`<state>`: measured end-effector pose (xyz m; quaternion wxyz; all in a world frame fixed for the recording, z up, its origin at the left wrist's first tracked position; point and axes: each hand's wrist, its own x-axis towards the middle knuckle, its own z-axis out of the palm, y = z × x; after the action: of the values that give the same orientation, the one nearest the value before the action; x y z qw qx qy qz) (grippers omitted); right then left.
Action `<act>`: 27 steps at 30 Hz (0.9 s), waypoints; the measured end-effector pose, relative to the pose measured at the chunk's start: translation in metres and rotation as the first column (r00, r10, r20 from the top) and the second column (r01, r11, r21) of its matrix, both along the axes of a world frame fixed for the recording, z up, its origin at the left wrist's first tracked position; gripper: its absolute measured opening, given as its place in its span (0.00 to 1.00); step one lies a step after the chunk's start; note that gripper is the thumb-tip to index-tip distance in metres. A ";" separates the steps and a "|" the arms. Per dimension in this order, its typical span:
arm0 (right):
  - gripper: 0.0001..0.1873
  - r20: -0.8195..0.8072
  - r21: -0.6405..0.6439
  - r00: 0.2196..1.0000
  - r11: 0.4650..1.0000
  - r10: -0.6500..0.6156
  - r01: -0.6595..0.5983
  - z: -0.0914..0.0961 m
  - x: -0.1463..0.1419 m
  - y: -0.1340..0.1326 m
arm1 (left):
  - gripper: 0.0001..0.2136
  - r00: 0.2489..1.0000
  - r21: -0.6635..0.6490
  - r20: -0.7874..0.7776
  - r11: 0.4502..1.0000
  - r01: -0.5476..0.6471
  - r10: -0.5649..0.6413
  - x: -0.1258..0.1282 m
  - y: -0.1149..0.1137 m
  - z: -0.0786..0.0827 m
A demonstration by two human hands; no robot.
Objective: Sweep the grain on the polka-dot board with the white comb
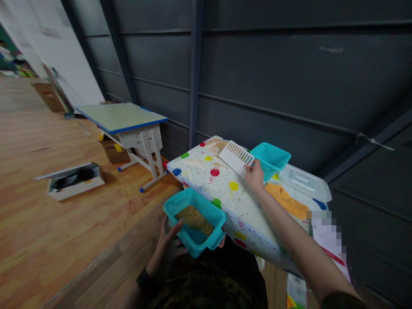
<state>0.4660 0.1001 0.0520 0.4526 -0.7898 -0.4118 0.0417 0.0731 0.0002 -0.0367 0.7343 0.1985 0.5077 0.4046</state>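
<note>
The near teal tub (199, 204) hides most fingers of the left hand (166, 236), and some fingertips of the right hand (256, 175) disappear behind the slotted white scraper (234, 159). The right hand covers part of the far teal tub (274, 159). What the orange patch (287, 201) is made of cannot be told. Square blocks (318, 215) obscure papers (326, 241) at the right, the bottom edge cuts off a colourful packet (296, 289), and the dark contents (79, 177) of the white floor box (80, 189) are indistinct; far-left shapes (22, 66) are blurred

Dark panelled wall (273, 73), wood-toned floor (28, 193)
</note>
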 end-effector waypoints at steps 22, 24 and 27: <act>0.19 0.026 0.042 0.994 0.994 -0.102 0.101 0.004 -0.019 -0.028 | 0.57 0.998 0.049 0.054 0.998 -0.027 0.024 -0.011 0.002 0.004; 0.19 -0.011 -0.001 0.992 0.992 -0.127 0.127 0.000 -0.024 -0.031 | 0.55 0.998 0.060 0.058 0.998 -0.028 0.024 -0.011 0.000 0.007; 0.20 -0.078 -0.023 0.987 0.990 -0.140 0.139 -0.008 -0.029 -0.034 | 0.54 0.999 0.088 0.049 0.996 -0.004 0.000 -0.012 -0.002 0.010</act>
<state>0.4370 0.0659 0.0440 0.4633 -0.8185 -0.3368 0.0448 0.0607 -0.0019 -0.0267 0.7364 0.2203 0.4716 0.4321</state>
